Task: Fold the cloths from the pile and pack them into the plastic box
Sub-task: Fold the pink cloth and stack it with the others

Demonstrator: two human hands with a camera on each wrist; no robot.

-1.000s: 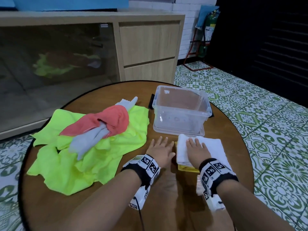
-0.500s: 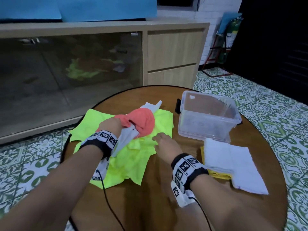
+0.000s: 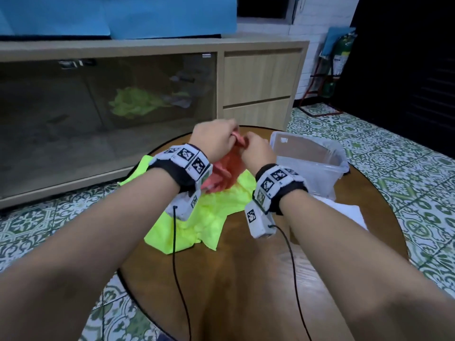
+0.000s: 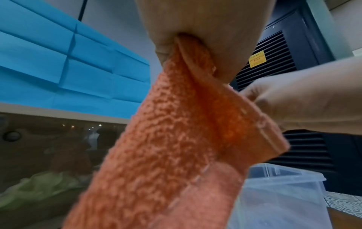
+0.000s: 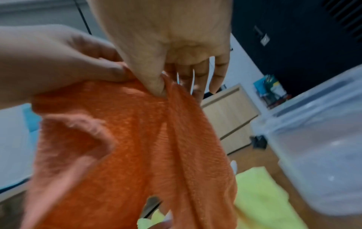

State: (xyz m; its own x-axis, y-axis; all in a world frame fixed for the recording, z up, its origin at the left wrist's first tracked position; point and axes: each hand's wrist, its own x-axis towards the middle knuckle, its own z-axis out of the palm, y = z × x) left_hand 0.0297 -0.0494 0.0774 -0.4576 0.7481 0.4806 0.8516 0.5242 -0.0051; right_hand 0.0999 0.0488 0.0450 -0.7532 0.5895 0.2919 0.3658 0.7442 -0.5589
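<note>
Both of my hands are up over the table, pinching the top edge of the orange cloth: my left hand has it bunched between thumb and curled fingers, and my right hand nips it just beside, thumb against forefinger, the other fingers loose. Its nubbly terry hangs down with a stitched hem along one side. Printed writing is scarce: a yellow sticker on the dark louvred door carries lines too blurred to read, and black-and-white square markers cover my wristbands. Beneath the cloth, the crumpled neon-yellow cloth lies on the round, dark-edged wooden table. To my right stands the clear plastic box, lidless, and near it a folded white cloth. Green-and-white patterned tiles cover the floor; a pale wooden cabinet with smoked-glass doors stands beyond, blue sheets above it.
</note>
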